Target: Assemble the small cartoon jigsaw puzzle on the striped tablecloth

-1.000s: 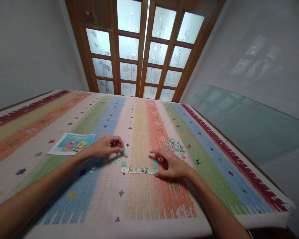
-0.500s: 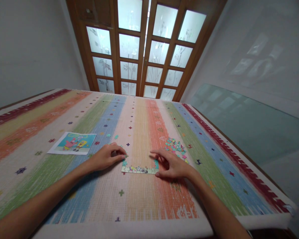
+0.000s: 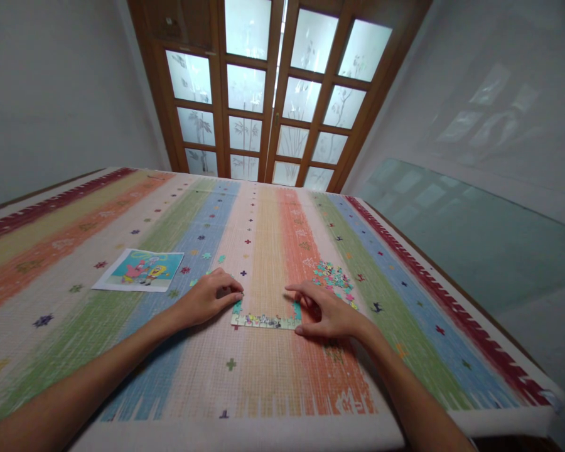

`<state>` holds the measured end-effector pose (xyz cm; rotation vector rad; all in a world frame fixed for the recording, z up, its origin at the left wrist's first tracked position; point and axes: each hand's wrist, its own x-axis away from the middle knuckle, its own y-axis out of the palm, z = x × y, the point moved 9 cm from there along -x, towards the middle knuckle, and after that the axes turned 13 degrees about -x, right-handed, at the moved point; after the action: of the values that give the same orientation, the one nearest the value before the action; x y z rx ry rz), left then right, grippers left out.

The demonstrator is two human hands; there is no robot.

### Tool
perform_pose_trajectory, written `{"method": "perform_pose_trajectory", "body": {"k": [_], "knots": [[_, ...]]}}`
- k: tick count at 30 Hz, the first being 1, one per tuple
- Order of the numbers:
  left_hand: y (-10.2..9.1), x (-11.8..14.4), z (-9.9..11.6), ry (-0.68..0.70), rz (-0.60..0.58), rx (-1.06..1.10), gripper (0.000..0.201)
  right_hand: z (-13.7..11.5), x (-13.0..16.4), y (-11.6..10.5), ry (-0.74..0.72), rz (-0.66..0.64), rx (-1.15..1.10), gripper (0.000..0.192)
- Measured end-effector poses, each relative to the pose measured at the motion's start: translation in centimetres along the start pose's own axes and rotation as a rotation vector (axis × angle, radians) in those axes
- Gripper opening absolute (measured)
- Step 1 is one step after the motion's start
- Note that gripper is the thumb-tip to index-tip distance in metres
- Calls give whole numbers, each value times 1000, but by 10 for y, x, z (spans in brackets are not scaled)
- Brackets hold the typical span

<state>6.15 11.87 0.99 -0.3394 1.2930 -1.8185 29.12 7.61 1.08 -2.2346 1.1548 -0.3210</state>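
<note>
A partly joined jigsaw puzzle (image 3: 263,322) lies flat on the striped cloth, its bottom row and short side columns forming a U shape. At the top of the left column, my left hand (image 3: 211,297) pinches thumb and forefinger together on a small puzzle piece, mostly hidden by the fingertips. My right hand (image 3: 328,311) rests by the right column with thumb and forefinger apart, the thumb at the bottom right corner. Nothing shows between those fingers. A heap of loose puzzle pieces (image 3: 333,276) lies just beyond the right hand.
A printed cartoon picture (image 3: 145,271) lies left of my left hand. Loose teal pieces (image 3: 221,258) sit beyond that hand, some partly covered by it. The striped tablecloth (image 3: 268,238) covers the table. Wooden doors with glass panes (image 3: 247,88) stand behind it.
My left hand has shifted slightly at the top of the left column, with its fingertips now covering more of the piece there. The right hand stays in place. The view has moved slightly.
</note>
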Motion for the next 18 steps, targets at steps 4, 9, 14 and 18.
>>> {"method": "perform_pose_trajectory", "body": {"k": [4,9,14,18], "knots": [[0,1,8,62,5,-55,20,-1,0,-1,-13,6,4,70],[0,4,12,79,6,-85,22,2,1,0,-1,12,-6,74],[-2,8,12,83,33,-110,22,8,2,-1,27,29,-43,80],[-5,10,9,68,59,-139,27,9,2,-1,27,27,-52,78]]}}
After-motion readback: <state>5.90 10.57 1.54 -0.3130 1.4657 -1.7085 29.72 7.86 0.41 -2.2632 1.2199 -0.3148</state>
